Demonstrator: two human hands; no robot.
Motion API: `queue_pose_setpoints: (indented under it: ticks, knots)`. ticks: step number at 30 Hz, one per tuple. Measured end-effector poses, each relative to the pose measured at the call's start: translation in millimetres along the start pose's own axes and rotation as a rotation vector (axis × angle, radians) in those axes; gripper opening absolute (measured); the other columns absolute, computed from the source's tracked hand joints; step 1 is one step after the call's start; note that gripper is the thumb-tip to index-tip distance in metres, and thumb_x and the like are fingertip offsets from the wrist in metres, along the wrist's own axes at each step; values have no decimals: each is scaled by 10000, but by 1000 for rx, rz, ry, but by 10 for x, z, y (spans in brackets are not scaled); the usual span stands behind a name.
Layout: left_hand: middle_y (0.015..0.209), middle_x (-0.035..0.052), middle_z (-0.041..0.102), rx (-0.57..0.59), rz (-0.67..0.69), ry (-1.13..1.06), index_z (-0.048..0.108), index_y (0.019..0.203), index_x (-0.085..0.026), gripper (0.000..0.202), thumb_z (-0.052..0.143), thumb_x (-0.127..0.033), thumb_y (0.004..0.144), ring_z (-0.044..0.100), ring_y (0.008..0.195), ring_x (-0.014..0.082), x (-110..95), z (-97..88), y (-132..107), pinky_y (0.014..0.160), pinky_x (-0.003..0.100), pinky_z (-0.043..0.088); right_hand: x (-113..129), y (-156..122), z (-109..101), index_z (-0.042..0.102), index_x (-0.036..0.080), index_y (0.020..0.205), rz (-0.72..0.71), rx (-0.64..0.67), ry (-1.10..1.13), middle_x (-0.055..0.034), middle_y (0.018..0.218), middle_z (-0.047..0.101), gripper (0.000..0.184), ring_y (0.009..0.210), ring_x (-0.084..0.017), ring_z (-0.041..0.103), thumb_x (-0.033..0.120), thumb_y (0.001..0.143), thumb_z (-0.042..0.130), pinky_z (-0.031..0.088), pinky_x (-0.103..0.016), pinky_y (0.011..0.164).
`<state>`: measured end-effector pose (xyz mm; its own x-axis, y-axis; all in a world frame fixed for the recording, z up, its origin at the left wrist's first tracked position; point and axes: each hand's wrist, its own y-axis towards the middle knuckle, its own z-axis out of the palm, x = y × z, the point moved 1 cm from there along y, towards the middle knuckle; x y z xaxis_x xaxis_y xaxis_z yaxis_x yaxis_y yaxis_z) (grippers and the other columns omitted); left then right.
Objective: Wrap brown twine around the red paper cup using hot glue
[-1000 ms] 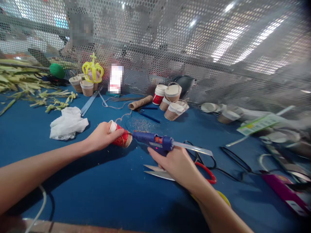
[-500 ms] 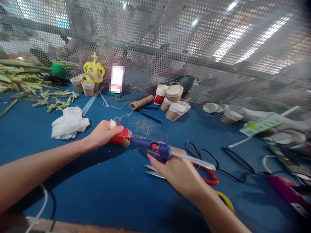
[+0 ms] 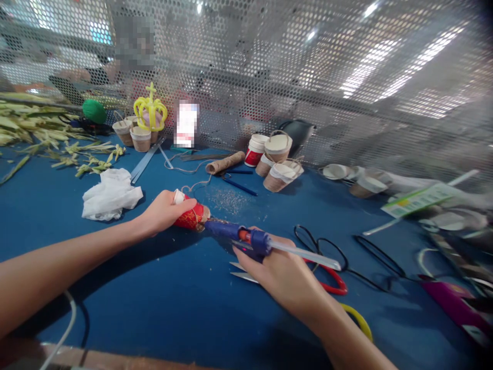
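My left hand (image 3: 164, 209) is closed around a red paper cup (image 3: 190, 218) lying on its side, its white rim toward the upper left. Twine (image 3: 205, 213) wraps the cup's base end. In my right hand (image 3: 279, 272) is a blue glue gun (image 3: 231, 230), a clear glue stick (image 3: 306, 253) jutting from its back. The gun's nozzle meets the twine-wrapped end of the cup; whether it touches I cannot tell. From the cup, a strand of twine runs up to a twine roll (image 3: 225, 163).
Red-handled scissors (image 3: 333, 280) lie partly under my right hand. A crumpled white cloth (image 3: 110, 196) is at left. Several twine-wrapped cups (image 3: 278, 177) stand before the perforated metal screen (image 3: 239, 61). A black cable (image 3: 370, 280) and a purple box (image 3: 454, 308) lie at right.
The glue gun's nozzle has shifted very slightly left against the cup's base end. Both hands keep their grips; the whole view has moved a little.
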<state>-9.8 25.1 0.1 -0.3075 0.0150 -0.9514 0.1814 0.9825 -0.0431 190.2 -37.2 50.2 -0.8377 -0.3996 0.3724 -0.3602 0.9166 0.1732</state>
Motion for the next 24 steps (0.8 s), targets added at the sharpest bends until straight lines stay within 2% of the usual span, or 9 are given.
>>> queue_pose_setpoints:
  ticks: [4, 8, 12, 15, 19, 24]
  knots:
    - [484, -8, 508, 7, 47, 59, 591, 605, -114, 334, 503, -423, 697, 394, 436, 88, -15, -5, -29, 396, 201, 256, -116, -19, -1, 607, 175, 747, -93, -29, -99, -40, 591, 600, 191, 522, -151, 539, 194, 725, 418, 386, -257, 500]
    - [502, -1, 518, 38, 92, 108, 615, 637, -109, 342, 486, -416, 714, 397, 450, 90, -41, -3, -61, 400, 201, 267, -224, -24, 13, 636, 180, 837, -147, -35, -143, -17, 499, 555, 268, 481, -152, 508, 188, 698, 407, 353, -255, 463]
    - [490, -16, 462, 34, 133, 178, 587, 604, -113, 365, 469, -433, 734, 349, 449, 83, -56, 15, -90, 402, 201, 257, -178, 21, 39, 595, 168, 666, -7, -74, -82, -4, 447, 523, 203, 420, -133, 480, 246, 737, 422, 354, -245, 434]
    - [474, -32, 383, 39, 151, 234, 519, 538, -130, 388, 445, -443, 755, 297, 451, 78, -52, 26, -110, 406, 201, 239, -121, 59, 57, 488, 194, 509, 120, -82, 24, 18, 383, 481, 257, 381, -125, 467, 290, 744, 452, 381, -249, 451]
    - [473, -36, 348, 45, 171, 254, 465, 507, -144, 395, 434, -444, 763, 273, 452, 78, -48, 27, -127, 414, 207, 232, -93, 102, 61, 408, 213, 464, 202, -69, 93, 34, 348, 456, 288, 366, -122, 456, 280, 736, 477, 390, -252, 450]
    - [461, -30, 395, 37, 116, 167, 496, 509, -139, 364, 489, -431, 726, 307, 447, 82, -50, 23, -115, 421, 212, 241, -82, 92, 35, 393, 214, 437, 203, -63, 122, 37, 335, 451, 316, 357, -118, 450, 271, 732, 489, 383, -249, 431]
